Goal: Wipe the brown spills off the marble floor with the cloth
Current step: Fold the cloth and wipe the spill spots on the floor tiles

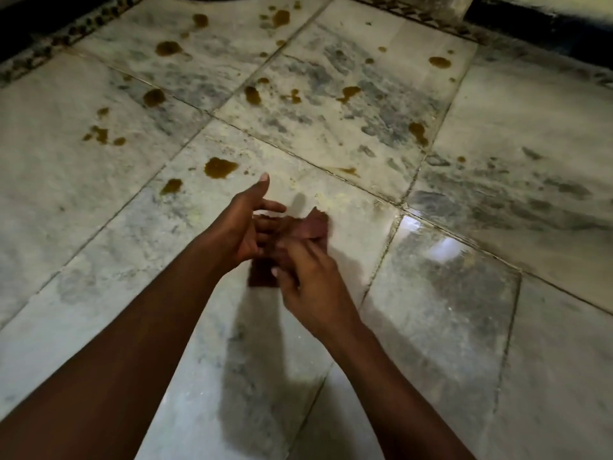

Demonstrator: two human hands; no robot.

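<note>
A small dark reddish-brown cloth [313,225] is held in the air above the marble floor [447,327], between both hands. My left hand [240,227] is under and behind it, thumb raised and fingers spread against the cloth. My right hand [310,283] pinches its near part from the front. Several brown spills dot the tiles beyond the hands. The closest are a large puddle [219,167] and a smaller spot [171,185], just left of and past my left thumb. Others lie farther back, such as a spill [418,131] at the right and a spill [168,48] near the far edge.
A dark patterned border strip [49,51] and black wall base run along the far edge of the floor. A glossy tile [441,260] to the right of my hands reflects light. The hands' shadows fall on the tiles below them.
</note>
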